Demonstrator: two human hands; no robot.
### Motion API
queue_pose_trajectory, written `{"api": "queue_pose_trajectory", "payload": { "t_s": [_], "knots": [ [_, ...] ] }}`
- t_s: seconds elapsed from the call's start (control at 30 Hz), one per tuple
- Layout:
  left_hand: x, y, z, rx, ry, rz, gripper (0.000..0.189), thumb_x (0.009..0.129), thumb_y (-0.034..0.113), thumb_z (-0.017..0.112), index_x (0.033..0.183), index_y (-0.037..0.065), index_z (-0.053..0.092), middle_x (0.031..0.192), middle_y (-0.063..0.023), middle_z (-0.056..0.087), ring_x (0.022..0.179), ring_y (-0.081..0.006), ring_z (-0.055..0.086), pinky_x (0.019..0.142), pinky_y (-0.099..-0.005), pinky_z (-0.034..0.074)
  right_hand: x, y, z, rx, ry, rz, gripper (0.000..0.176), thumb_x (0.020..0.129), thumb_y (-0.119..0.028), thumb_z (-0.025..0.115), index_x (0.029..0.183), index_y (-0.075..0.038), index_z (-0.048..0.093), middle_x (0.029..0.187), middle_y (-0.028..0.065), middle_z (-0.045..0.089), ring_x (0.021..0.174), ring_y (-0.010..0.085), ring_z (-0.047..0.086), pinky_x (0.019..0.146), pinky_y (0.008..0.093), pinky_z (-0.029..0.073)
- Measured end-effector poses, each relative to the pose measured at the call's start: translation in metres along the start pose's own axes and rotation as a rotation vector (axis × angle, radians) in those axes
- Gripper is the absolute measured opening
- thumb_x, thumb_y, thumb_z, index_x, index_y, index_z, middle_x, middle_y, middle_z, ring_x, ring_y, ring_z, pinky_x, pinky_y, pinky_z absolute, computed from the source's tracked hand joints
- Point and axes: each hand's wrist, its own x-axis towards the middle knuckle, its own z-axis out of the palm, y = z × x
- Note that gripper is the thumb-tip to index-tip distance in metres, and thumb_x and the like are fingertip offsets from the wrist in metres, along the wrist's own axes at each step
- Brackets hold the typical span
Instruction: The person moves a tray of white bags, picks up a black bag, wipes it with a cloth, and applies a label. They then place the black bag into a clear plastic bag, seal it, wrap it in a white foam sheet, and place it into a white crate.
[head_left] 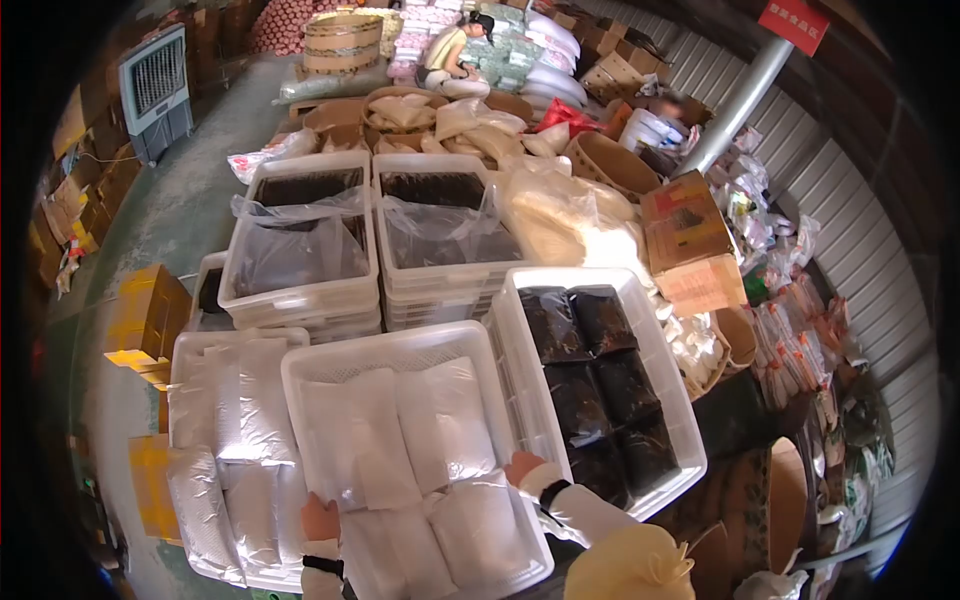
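Note:
A white plastic crate (pixel 390 352) with several plump white bags (pixel 445 415) lies in front of me. My left hand (pixel 321 518) is at its left side, near the rim, with fingers curled and partly hidden. On the crate's right side, my right hand (pixel 523 467) has its fingers bent over the rim. Another crate of white bags (pixel 252 400) stands to the left. To the right, a white crate (pixel 683 440) contains several dark packed bags (pixel 570 400).
Stacked crates (pixel 300 300) with clear plastic film stand behind. Cardboard boxes (pixel 150 315) are at the left, another box (pixel 690 240) at the right. An air cooler (pixel 155 95) stands far left. A person (pixel 455 55) sits at the back among sacks.

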Motion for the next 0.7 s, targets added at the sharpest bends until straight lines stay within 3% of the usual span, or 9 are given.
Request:
{"api": "queue_pose_trajectory", "payload": {
  "t_s": [0.17,0.3,0.5,0.7],
  "knots": [
    [0.004,-0.009,0.028,0.052,0.01,-0.025,0.036,0.075,0.019,0.063,0.101,-0.002,0.052,0.087,-0.0249,0.061,0.081,-0.0433,0.058,0.069,-0.0521,0.045,0.04,0.019,0.038,0.047,0.031,0.137,0.031,0.08,-0.028,0.053,0.09,0.0,0.062,0.096,0.0248,0.062,0.093,0.0425,0.058,0.081,0.0488,0.047],
    [0.002,-0.005,0.048,0.07,0.066,-0.063,0.041,0.074,0.018,0.065,0.108,-0.001,0.052,0.09,-0.0254,0.061,0.085,-0.0434,0.058,0.072,-0.0514,0.044,0.051,0.008,0.043,-0.047,0.018,0.294,0.021,0.08,-0.018,0.053,0.09,-0.007,0.068,0.099,0.0175,0.065,0.096,0.0351,0.061,0.08,0.0447,0.05],
    [0.009,-0.024,0.079,0.053,0.165,-0.041,0.034,0.075,0.019,0.065,0.1,0.0,0.052,0.091,-0.0253,0.06,0.088,-0.0439,0.057,0.072,-0.0497,0.045,0.056,0.0,0.049,-0.044,-0.045,0.395,0.019,0.079,-0.017,0.056,0.09,-0.008,0.069,0.1,0.0153,0.065,0.097,0.0336,0.061,0.081,0.0417,0.05],
    [0.023,-0.018,0.081,0.01,-0.022,-0.23,0.028,0.077,0.021,0.064,0.092,0.0,0.053,0.091,-0.0237,0.061,0.088,-0.0433,0.057,0.073,-0.0497,0.045,0.066,0.01,0.067,-0.052,-0.133,0.377,0.021,0.08,-0.017,0.054,0.093,-0.008,0.068,0.101,0.016,0.065,0.099,0.0349,0.06,0.081,0.0426,0.05]
  ]
}}
